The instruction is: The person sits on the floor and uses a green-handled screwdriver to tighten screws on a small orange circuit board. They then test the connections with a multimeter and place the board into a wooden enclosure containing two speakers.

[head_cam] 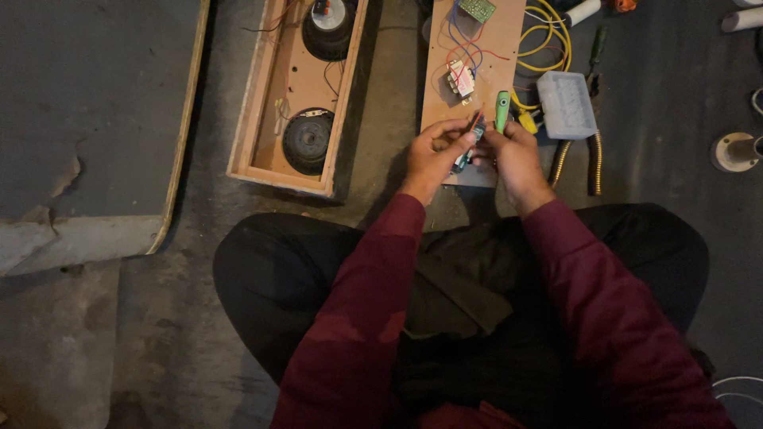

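1. Small dark component (469, 143): pinched in the left hand (433, 155) fingers, just over the near end of the wooden board (477, 63).
2. Right hand (517, 155) grips a green-handled tool (502, 110) (tip hidden).
3. Wired circuit parts (461, 79) sit on the board; a speaker box (298, 95) lies to its left.

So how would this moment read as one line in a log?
left hand: holds small wired part | right hand: grips green-handled tool | behind: wooden board with wiring | left: speaker box
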